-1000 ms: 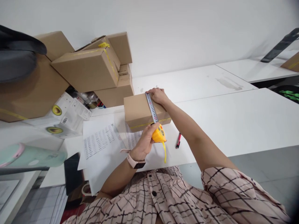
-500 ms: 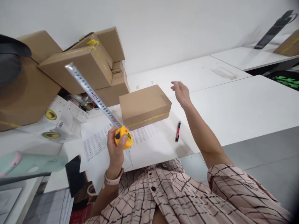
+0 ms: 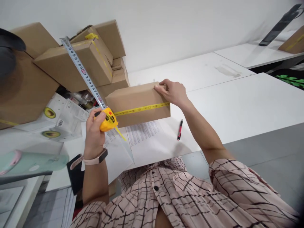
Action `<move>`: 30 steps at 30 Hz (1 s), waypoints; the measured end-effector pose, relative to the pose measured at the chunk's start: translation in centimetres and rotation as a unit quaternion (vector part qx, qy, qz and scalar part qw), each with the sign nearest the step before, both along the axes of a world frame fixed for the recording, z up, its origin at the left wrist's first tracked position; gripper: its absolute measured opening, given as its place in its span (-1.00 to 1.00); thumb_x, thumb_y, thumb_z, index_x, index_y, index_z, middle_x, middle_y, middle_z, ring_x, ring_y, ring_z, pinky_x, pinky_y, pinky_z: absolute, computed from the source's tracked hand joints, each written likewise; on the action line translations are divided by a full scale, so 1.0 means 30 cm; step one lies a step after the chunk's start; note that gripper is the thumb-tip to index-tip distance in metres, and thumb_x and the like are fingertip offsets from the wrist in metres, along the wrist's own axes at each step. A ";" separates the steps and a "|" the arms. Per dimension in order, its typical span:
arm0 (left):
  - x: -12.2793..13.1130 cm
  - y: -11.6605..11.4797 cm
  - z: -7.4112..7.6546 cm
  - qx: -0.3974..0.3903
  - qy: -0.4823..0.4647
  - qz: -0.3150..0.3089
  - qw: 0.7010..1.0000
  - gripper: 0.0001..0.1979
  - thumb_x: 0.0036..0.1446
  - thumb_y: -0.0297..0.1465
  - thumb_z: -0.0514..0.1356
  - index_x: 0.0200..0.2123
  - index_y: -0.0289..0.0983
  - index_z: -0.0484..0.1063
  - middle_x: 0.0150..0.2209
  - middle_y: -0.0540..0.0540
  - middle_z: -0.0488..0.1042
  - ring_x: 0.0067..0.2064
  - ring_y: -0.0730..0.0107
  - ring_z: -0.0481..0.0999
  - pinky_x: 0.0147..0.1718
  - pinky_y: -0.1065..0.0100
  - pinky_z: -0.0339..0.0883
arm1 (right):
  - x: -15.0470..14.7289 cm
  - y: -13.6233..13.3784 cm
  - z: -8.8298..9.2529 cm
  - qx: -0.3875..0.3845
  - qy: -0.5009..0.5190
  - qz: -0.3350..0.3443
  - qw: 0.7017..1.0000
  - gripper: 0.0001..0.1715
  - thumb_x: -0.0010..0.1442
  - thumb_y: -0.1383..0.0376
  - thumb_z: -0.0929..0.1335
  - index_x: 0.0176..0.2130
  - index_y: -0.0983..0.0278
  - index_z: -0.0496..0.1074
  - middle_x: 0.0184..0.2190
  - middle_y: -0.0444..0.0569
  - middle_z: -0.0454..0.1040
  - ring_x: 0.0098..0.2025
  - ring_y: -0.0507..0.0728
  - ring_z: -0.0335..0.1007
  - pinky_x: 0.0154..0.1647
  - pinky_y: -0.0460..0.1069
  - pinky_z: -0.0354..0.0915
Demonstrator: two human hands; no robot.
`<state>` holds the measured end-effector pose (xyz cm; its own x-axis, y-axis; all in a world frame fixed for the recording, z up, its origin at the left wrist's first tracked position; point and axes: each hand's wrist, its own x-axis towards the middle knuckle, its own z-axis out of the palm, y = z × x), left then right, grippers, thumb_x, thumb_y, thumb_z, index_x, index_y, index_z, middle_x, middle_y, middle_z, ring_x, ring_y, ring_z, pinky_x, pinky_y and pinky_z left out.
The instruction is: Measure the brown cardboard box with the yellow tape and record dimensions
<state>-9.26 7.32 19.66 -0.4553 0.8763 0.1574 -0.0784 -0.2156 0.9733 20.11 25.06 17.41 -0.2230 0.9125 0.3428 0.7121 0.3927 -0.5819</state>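
One cardboard carton point(image 3: 140, 98), central; taped side now showing wider than a moment ago. One right hand point(image 3: 175, 92), returned, gripping the carton's upper right corner. One yellow tape measure point(image 3: 108, 120), blade extended, clasped by left hand point(image 3: 94, 139) at the carton's left; blade lifted off the carton's top, now spanning no face. One red-black pen point(image 3: 180, 129), right of carton.

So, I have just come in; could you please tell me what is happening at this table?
A person's left hand holds a yellow tape measure, its metal blade pulled out and not laid across the cardboard box. The right hand grips that box by its top right end, with the side bearing yellow tape facing the person. Printed papers and a pen lie on the white table.
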 end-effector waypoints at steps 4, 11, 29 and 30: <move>-0.038 0.023 0.008 -0.022 0.001 -0.001 1.000 -0.64 -0.05 -0.20 0.46 -0.26 -0.22 0.46 -0.28 -0.04 0.57 -0.26 0.24 0.61 -0.25 0.19 0.61 | -0.081 0.048 0.010 0.026 -0.056 -0.017 0.998 -0.16 0.38 -0.30 0.09 0.00 0.25 0.55 -0.18 0.13 0.58 0.03 0.41 0.45 0.03 0.25 0.28; 0.073 -0.036 -0.003 0.014 0.011 0.029 0.999 -0.53 -0.08 -0.20 0.47 -0.14 -0.19 0.41 -0.07 -0.07 0.58 -0.23 0.35 0.59 -0.32 0.39 0.52 | -0.210 0.051 0.031 0.110 -0.088 0.039 0.989 -0.34 0.52 0.13 -0.02 -0.03 0.29 0.52 -0.03 0.20 0.57 0.07 0.36 0.35 0.13 0.20 0.19; 0.413 -0.196 -0.324 -0.172 -0.091 -0.196 0.961 -0.48 0.00 -0.05 0.47 -0.12 -0.16 0.37 -0.27 0.02 0.46 -0.33 0.41 0.47 -0.26 0.34 0.45 | -0.210 0.040 0.018 0.152 -0.148 0.093 0.973 -0.33 0.45 0.33 0.07 0.37 -0.09 0.31 -0.02 0.03 0.52 -0.03 0.29 0.25 0.08 0.17 0.09; 0.417 -0.199 -0.323 -0.169 -0.084 -0.200 0.961 -0.50 0.02 -0.05 0.46 -0.13 -0.17 0.36 -0.28 0.02 0.45 -0.33 0.40 0.47 -0.26 0.34 0.44 | -0.211 0.044 0.017 0.151 -0.151 0.096 0.972 -0.34 0.46 0.33 0.06 0.36 -0.09 0.34 0.00 0.03 0.51 -0.02 0.29 0.25 0.08 0.17 0.09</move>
<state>3.26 1.36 9.96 -0.0660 0.9747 -0.2136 -0.2520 0.1908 0.9487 13.77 26.37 17.92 -0.5115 0.7125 0.4804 0.7292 0.6556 -0.1960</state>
